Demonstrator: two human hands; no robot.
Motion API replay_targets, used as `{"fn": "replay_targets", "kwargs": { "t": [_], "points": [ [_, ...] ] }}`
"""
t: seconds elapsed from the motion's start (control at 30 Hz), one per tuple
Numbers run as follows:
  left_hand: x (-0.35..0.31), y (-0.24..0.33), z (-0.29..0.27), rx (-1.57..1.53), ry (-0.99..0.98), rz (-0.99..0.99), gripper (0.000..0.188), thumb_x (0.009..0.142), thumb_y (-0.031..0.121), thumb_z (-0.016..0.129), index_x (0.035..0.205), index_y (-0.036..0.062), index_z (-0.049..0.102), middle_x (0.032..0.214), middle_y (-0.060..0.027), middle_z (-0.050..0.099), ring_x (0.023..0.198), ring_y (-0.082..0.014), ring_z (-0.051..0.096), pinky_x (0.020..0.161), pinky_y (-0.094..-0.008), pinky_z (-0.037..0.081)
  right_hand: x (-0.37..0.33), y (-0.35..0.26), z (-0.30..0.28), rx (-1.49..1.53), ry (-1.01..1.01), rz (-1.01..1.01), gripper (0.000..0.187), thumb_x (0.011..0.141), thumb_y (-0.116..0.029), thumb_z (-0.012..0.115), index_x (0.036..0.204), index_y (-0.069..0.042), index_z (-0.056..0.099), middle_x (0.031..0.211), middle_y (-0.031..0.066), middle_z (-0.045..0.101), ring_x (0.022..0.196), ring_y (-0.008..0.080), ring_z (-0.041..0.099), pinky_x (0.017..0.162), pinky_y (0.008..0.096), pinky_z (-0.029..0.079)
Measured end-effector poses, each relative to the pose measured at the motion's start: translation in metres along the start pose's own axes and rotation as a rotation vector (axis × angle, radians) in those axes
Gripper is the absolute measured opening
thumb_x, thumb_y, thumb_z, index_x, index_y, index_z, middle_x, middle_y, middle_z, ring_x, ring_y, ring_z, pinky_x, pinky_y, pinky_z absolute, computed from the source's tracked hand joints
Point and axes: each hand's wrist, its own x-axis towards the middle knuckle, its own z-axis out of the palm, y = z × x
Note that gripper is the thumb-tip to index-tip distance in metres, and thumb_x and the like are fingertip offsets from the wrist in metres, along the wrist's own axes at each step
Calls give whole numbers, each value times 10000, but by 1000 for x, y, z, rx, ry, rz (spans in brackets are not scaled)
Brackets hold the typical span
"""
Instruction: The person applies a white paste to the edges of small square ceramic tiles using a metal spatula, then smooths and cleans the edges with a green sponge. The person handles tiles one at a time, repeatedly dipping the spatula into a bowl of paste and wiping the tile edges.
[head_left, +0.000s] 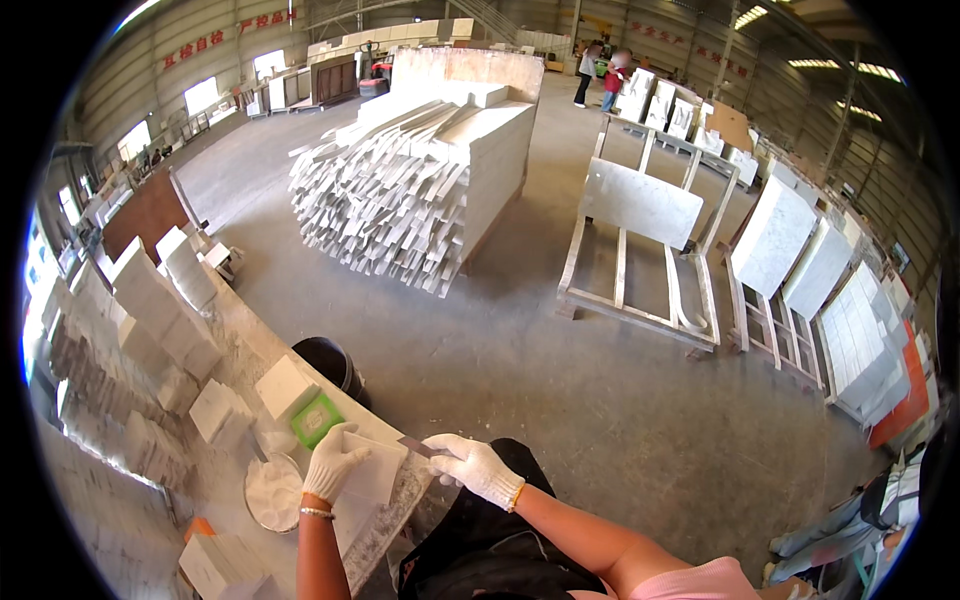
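Observation:
A square white stone tile lies near the edge of the dusty workbench. My left hand, in a white knit glove, grips its left side, with the thumb over the face. In my right hand, also gloved, is a thin dark flat blade, held between thumb and fingers. Its tip is by the tile's right corner; I cannot tell whether they touch. Beyond my left hand sits a green box. A round bowl of white powder stands left of that hand.
Stacked white tiles and a white block occupy the bench. A black bucket stands beside it. Ahead is a big pile of white stone strips; a metal rack is to the right. A person is at lower right.

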Motion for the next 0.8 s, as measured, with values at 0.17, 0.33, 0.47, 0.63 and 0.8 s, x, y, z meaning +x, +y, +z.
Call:
{"fn": "replay_targets", "kwargs": {
  "t": [0.17, 0.33, 0.47, 0.63, 0.8],
  "points": [
    [16, 7, 16, 240, 42, 115, 751, 718, 354, 855, 1336, 10, 600, 1181, -212, 697, 1084, -347, 672, 944, -404, 528, -6, 28, -12, 92, 71, 70, 313, 990, -168, 628, 1283, -59, 647, 943, 31, 711, 748, 83, 644, 640, 232, 499],
    [-4, 28, 21, 564, 203, 148, 691, 706, 383, 852, 1278, 64, 634, 1251, -168, 658, 1135, -356, 632, 963, -442, 515, 2, 36, -17, 88, 124, 67, 355, 980, -134, 619, 1330, -80, 644, 886, 21, 701, 649, 59, 591, 570, 202, 452],
    [-49, 32, 30, 557, 241, 148, 820, 653, 444, 869, 1324, 67, 587, 1430, -191, 534, 1335, -382, 490, 1083, -505, 420, 20, 36, -19, -35, 107, 51, 352, 982, -125, 610, 1328, -117, 673, 819, 7, 684, 631, 44, 567, 554, 202, 439],
    [-70, 18, 44, 589, 279, 142, 904, 635, 469, 867, 1384, 79, 545, 1509, -194, 453, 1428, -407, 389, 1139, -546, 339, 65, 30, -7, -53, -58, -85, 286, 982, -115, 614, 1247, -92, 719, 867, 44, 725, 686, 107, 637, 621, 257, 501],
    [-64, 21, 47, 570, 264, 119, 918, 642, 474, 857, 1406, 78, 536, 1516, -194, 450, 1434, -414, 380, 1141, -552, 325, 101, 28, 5, -597, -79, -513, 277, 951, -202, 649, 1216, -188, 729, 991, 116, 740, 889, 305, 704, 765, 368, 553]
  ]
}}
